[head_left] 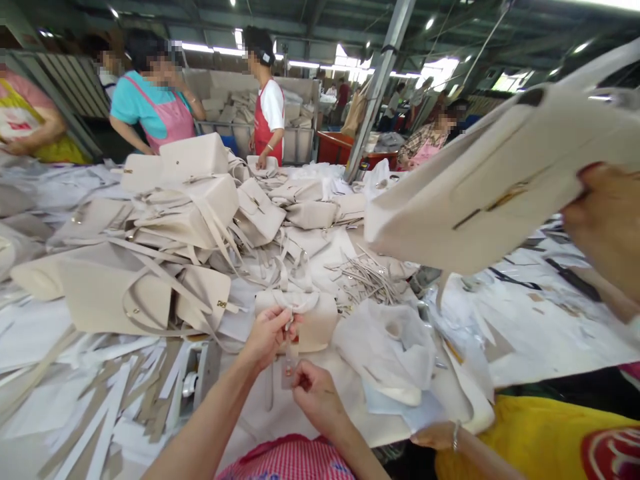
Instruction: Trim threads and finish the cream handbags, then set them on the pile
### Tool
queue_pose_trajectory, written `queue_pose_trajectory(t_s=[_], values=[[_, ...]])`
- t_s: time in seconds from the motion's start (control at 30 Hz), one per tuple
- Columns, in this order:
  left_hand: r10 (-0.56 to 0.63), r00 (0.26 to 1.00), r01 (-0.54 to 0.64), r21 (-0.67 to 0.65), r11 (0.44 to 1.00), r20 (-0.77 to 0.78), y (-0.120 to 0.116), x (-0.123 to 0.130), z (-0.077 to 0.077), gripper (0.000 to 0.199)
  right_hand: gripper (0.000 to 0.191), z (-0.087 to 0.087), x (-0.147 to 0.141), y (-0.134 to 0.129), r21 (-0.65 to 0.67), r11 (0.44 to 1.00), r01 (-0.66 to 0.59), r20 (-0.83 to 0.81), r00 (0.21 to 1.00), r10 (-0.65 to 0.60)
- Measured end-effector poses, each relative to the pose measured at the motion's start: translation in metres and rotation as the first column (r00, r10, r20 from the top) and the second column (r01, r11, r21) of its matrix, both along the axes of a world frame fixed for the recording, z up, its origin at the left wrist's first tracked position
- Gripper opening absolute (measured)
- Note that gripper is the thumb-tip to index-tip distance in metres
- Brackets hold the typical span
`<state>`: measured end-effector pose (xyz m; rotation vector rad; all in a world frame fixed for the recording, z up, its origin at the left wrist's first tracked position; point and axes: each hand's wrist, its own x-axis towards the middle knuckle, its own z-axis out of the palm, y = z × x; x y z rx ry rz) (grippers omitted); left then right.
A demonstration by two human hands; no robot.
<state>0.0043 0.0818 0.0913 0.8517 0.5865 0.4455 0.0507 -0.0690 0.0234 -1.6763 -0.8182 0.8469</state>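
In front of me a small cream handbag (323, 330) lies on the worktable, its handle and straps trailing away from me. My left hand (270, 337) is closed at the bag's front, pinching the upper part of a narrow strap. Lower down, the strap's hanging end (288, 368) looks covered in clear film and shows a small metal fitting. My right hand (316, 395) is closed beside this end, thumb against curled fingers; whatever it pinches is too small to make out. A crumpled white wrapping sheet (387, 350) lies to the bag's right.
Cream bags (185, 207) are heaped at left and ahead. Paper and board strips (125, 380) lie front left beside a metal device (197, 377). Thin straps (367, 277) lie behind the wrapping. At right, a co-worker's hand (607, 227) holds up a large cream bag (465, 193).
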Motion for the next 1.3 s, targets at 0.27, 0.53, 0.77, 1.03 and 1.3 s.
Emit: queue_pose_trajectory(t_s=[0.27, 0.53, 0.77, 1.03, 1.3], values=[[-0.199, 0.98, 0.199, 0.016, 0.98, 0.013, -0.015, -0.02, -0.006, 0.046, 0.009, 0.014, 0.011, -0.007, -0.001, 1.0, 0.025, -0.025, 0.999, -0.025], [-0.077, 0.984, 0.107, 0.189, 0.976, -0.161, -0.003, -0.02, -0.015, 0.039, 0.015, 0.06, 0.044, -0.064, -0.056, 0.998, -0.024, -0.204, 0.979, 0.012], [-0.023, 0.982, 0.059, 0.191, 0.98, -0.188, -0.011, -0.015, -0.016, 0.052, 0.046, 0.055, 0.14, -0.14, 0.013, 0.68, 0.733, -0.201, 0.668, -0.717], [0.078, 0.967, -0.027, 0.206, 0.978, -0.243, -0.013, -0.015, -0.014, 0.057, 0.048, 0.033, 0.179, -0.154, 0.006, 0.656, 0.754, -0.093, 0.654, -0.751], [0.115, 0.949, -0.046, 0.23, 0.972, -0.292, -0.022, -0.019, -0.019, 0.058, 0.037, 0.025, 0.219, -0.109, -0.192, 0.966, 0.171, 0.621, 0.783, -0.015]])
